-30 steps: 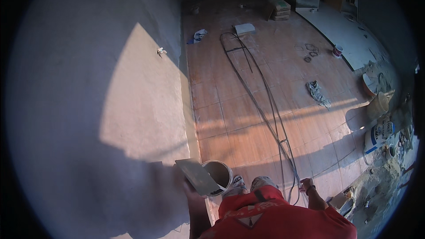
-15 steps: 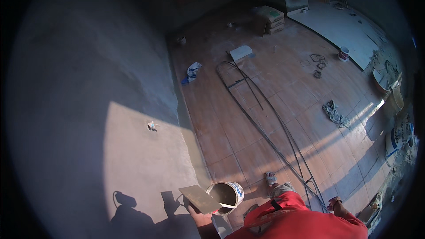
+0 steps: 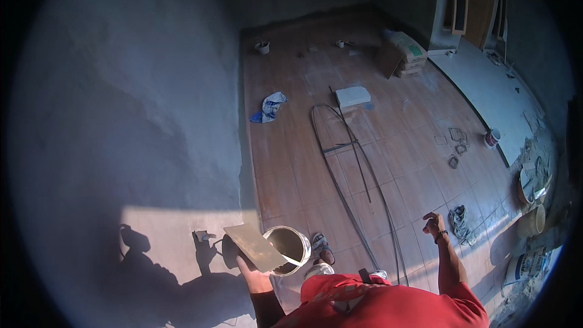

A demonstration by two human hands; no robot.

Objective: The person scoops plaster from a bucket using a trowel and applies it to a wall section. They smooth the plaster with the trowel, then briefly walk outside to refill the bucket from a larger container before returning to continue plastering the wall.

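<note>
My left hand [image 3: 254, 274] is closed beneath a flat rectangular plastering trowel [image 3: 255, 246], its plate tilted and grey-brown. Right beside the plate is a round bucket [image 3: 305, 244] with grey mix inside and a pale strip across its mouth. Whether the same hand also bears the bucket I cannot tell. Out to the right, my right hand [image 3: 433, 223] hangs above the tiled floor, fingers loosely bent and apart, holding nothing. A dark band circles that wrist.
A plastered wall [image 3: 164, 121] rises close on my left. Long bent rods [image 3: 340, 188] lie along the tiles ahead, near a white slab [image 3: 353, 96]. A crumpled cloth [image 3: 463, 225], buckets and a bag [image 3: 525, 265] line the right side. Stacked sacks [image 3: 408, 54] stand farther back.
The view has turned and shifted. My right hand has swung forward, away from my body. The trowel and bucket have come along with me on my left side.
</note>
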